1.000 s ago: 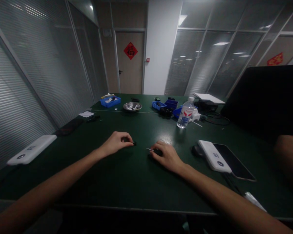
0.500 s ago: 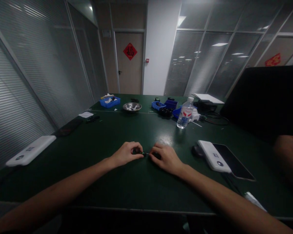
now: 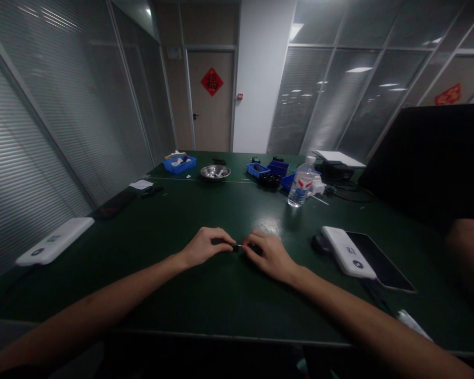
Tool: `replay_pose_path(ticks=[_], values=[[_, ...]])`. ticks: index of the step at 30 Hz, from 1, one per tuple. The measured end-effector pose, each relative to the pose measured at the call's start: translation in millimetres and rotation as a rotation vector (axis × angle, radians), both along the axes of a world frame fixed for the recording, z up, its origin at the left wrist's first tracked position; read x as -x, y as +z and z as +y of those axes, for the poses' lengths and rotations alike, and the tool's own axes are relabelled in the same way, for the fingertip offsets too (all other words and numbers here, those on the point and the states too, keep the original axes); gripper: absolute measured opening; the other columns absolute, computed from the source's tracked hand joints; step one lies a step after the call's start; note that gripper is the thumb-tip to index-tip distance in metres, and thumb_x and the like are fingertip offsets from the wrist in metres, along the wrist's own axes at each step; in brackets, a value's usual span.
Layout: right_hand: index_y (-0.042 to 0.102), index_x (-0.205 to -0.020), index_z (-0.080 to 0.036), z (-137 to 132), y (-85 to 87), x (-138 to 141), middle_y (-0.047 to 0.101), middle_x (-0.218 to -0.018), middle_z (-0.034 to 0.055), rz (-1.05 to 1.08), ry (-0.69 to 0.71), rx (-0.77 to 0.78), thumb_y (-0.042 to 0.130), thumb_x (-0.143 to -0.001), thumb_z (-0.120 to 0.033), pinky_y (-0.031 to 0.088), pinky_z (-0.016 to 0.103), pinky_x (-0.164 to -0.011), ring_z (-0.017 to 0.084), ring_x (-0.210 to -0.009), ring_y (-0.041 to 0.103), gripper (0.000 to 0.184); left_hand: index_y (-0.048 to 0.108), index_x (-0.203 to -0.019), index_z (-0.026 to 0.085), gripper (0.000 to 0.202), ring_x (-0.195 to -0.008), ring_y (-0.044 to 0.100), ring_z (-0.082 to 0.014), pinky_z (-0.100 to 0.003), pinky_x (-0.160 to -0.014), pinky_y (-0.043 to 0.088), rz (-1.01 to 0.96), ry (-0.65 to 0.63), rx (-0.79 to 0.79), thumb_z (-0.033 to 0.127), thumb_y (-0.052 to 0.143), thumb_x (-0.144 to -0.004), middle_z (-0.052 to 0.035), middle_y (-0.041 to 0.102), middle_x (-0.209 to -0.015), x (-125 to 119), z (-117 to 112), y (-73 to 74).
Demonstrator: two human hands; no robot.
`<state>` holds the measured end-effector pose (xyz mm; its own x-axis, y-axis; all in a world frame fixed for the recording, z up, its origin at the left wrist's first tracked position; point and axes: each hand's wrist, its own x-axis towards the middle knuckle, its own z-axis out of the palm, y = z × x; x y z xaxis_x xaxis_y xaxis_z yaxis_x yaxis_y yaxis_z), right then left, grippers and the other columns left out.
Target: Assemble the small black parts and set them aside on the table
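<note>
Over the middle of the table, my left hand (image 3: pixel 205 246) pinches a small dark piece with a thin shiny end (image 3: pixel 237 247) between thumb and fingertips. Just right of it is my right hand (image 3: pixel 269 255), its fingers bent and closed together at the shiny end. Whatever sits within the right fingertips is too small and hidden to make out. Both hands stay low, close to the dark green table top (image 3: pixel 205 300).
To the right lie a white power bank (image 3: pixel 348 252), a dark phone-like slab (image 3: pixel 383 263) and a black mouse-like object (image 3: pixel 319 244). Farther back stand a water bottle (image 3: pixel 301 181), a metal bowl (image 3: pixel 215 172) and blue trays (image 3: pixel 179 164). Another person's hand (image 3: pixel 468 234) is at far right.
My left fingers have straightened from a more curled hold, and less of the dark piece shows in that hand. My right hand has barely moved. The view has shifted slightly.
</note>
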<state>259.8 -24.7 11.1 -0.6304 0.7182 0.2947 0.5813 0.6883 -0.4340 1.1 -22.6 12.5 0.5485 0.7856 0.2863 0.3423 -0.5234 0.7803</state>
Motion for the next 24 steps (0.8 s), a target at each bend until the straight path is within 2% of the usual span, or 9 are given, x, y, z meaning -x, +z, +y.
replay_pose_path(ticks=[5,11,13,19,24], values=[[0.068,-0.104,-0.022,-5.3,3.5,2.0,0.063,-0.099,0.0041,-0.064,0.024,-0.061,0.052,-0.102,-0.032,0.043,0.028,-0.07,0.016,-0.081,0.06,0.019,0.079,-0.106,0.021,0.018,-0.101,0.067,-0.0199,-0.034,-0.096,0.051,0.005,-0.05,-0.063,0.025,0.072,-0.09,-0.0063,0.075,-0.104,-2.8,-2.3,-1.7],[0.066,-0.102,-0.021,-6.1,3.3,5.0,0.064,-0.095,0.0033,0.138,0.026,0.028,0.05,-0.103,-0.03,0.045,0.028,-0.073,0.016,-0.082,0.061,0.018,0.079,-0.106,0.02,0.02,-0.101,0.069,-0.021,-0.035,-0.095,0.053,-0.104,0.053,0.042,0.026,0.075,-0.088,-0.0069,0.076,-0.107,-3.7,-0.7,-4.6],[0.066,-0.101,-0.021,-6.0,4.1,4.7,0.064,-0.095,0.0035,0.147,0.023,0.03,0.05,-0.103,-0.031,0.045,0.028,-0.072,0.016,-0.082,0.061,0.018,0.079,-0.107,0.02,0.02,-0.101,0.07,-0.0211,-0.035,-0.094,0.053,-0.112,0.065,0.042,0.026,0.075,-0.088,-0.0069,0.076,-0.107,-4.0,-1.4,-2.8],[0.068,-0.105,-0.022,-8.4,5.6,4.2,0.064,-0.099,0.004,-0.058,0.044,-0.073,0.052,-0.102,-0.031,0.043,0.028,-0.069,0.016,-0.08,0.06,0.019,0.08,-0.108,0.022,0.019,-0.101,0.068,-0.0202,-0.035,-0.095,0.052,0.022,-0.047,-0.117,0.023,0.071,-0.091,-0.0066,0.075,-0.105,-4.4,-6.2,1.4],[0.067,-0.103,-0.022,-9.7,3.3,7.2,0.064,-0.098,0.0038,0.016,0.03,-0.022,0.053,-0.101,-0.03,0.044,0.028,-0.07,0.015,-0.079,0.06,0.017,0.08,-0.109,0.022,0.02,-0.1,0.068,-0.0199,-0.035,-0.094,0.054,-0.015,-0.046,-0.092,0.024,0.071,-0.091,-0.0071,0.075,-0.106,-5.2,-7.3,-1.8]])
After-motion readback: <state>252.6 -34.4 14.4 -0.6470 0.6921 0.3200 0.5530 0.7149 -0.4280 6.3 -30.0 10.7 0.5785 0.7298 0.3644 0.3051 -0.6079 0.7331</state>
